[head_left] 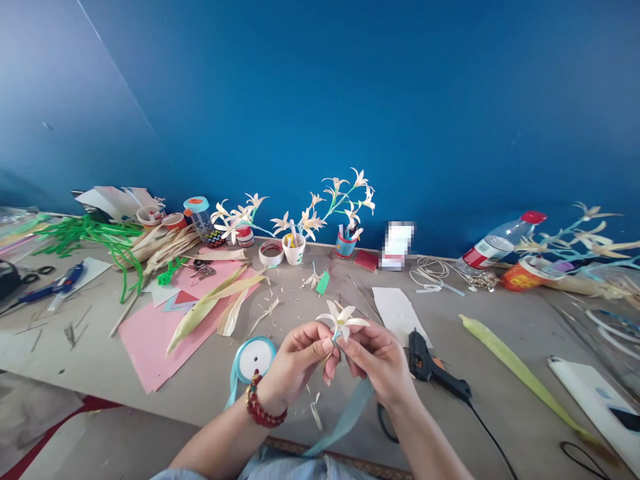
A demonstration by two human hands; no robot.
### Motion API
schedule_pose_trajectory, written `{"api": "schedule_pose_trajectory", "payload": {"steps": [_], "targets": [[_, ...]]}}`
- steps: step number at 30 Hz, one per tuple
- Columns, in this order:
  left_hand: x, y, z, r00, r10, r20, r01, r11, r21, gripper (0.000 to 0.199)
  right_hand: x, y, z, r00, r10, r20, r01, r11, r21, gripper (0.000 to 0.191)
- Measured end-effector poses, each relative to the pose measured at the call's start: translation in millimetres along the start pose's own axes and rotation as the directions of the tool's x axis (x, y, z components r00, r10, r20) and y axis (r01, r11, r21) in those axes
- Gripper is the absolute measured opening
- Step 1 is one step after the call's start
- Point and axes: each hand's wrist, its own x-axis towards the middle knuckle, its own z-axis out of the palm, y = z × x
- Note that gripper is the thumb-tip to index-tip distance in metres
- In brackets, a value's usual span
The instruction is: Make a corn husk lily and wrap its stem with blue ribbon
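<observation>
Between my hands, a cream-white handmade flower (342,319) with pointed petals faces up. My left hand (305,353) pinches the flower's base between thumb and fingers. My right hand (375,353) is closed at the same spot, its thumb pressing a light blue ribbon (350,415) against the base. From there the ribbon hangs down towards my lap. A ribbon spool (256,359) of the same blue lies left of my left wrist. Close to my right hand rests a black hot glue gun (435,370). The stem below the flower is mostly hidden by my fingers.
Finished flowers stand in a white cup (294,250) at the back. Pink paper (150,343) and corn husks (200,313) lie on the left, with green stems (100,233) behind. A long husk (520,370) and a tilted plastic bottle (493,247) are on the right.
</observation>
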Motion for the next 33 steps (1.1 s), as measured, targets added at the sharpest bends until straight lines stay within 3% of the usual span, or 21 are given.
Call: {"api": "schedule_pose_trajectory", "payload": {"steps": [6, 8, 10, 11, 13, 15, 17, 19, 20, 22, 24, 26, 29, 33], "targets": [[4, -3, -4.8, 0.989, -0.123, 0.086, 0.128, 0.990, -0.054, 0.031, 1, -1, -1, 1.000, -0.002, 0.011, 0.001, 0.999, 0.039, 0.016], [2, 0, -2.6, 0.994, -0.079, 0.082, 0.077, 0.997, 0.020, 0.032, 1, 0, 0, 1.000, -0.019, -0.014, 0.020, 0.999, 0.040, 0.017], [-2, 3, 0.6, 0.997, 0.072, 0.039, -0.080, 0.963, 0.259, 0.028, 0, 1, 0, 0.997, -0.038, -0.070, 0.039, 0.999, 0.022, 0.020], [-4, 5, 2.2, 0.983, 0.184, 0.026, -0.178, 0.888, 0.423, 0.022, 0, 2, 0, 0.993, -0.052, -0.105, 0.053, 0.999, 0.009, 0.022], [-8, 7, 4.6, 0.917, 0.395, 0.063, -0.322, 0.635, 0.703, 0.009, -1, 5, 1, 0.983, -0.071, -0.167, 0.070, 0.997, -0.016, 0.024], [-10, 7, 5.7, 0.843, 0.519, 0.142, -0.385, 0.399, 0.832, 0.006, -2, 7, 2, 0.977, -0.077, -0.197, 0.073, 0.997, -0.032, 0.026], [-10, 5, 6.2, 0.793, 0.577, 0.195, -0.410, 0.268, 0.872, 0.013, -2, 10, 4, 0.976, -0.073, -0.204, 0.065, 0.997, -0.048, 0.025], [-9, 4, 7.0, 0.772, 0.605, 0.197, -0.410, 0.237, 0.881, 0.015, -3, 12, 4, 0.977, -0.071, -0.203, 0.060, 0.996, -0.060, 0.024], [-9, 4, 7.7, 0.781, 0.601, 0.169, -0.401, 0.275, 0.874, 0.014, -3, 12, 4, 0.977, -0.071, -0.199, 0.060, 0.996, -0.063, 0.023], [-10, 4, 9.8, 0.843, 0.536, 0.055, -0.356, 0.477, 0.804, 0.013, -4, 11, 3, 0.982, -0.066, -0.178, 0.055, 0.996, -0.069, 0.020], [-9, 5, 12.0, 0.918, 0.389, -0.069, -0.268, 0.741, 0.616, 0.017, -5, 9, 2, 0.987, -0.055, -0.150, 0.047, 0.997, -0.059, 0.017], [-8, 4, 13.2, 0.961, 0.239, -0.138, -0.175, 0.914, 0.367, 0.020, -6, 7, 2, 0.991, -0.048, -0.128, 0.045, 0.999, -0.031, 0.016], [-5, 1, 11.6, 0.987, 0.091, -0.135, -0.080, 0.993, 0.087, 0.020, -7, 6, 2, 0.992, -0.061, -0.110, 0.062, 0.998, 0.007, 0.014], [-3, -2, 4.4, 0.998, -0.038, -0.041, 0.034, 0.995, -0.098, 0.023, -6, 6, 2, 0.996, -0.043, -0.083, 0.044, 0.999, 0.017, 0.014]]}}
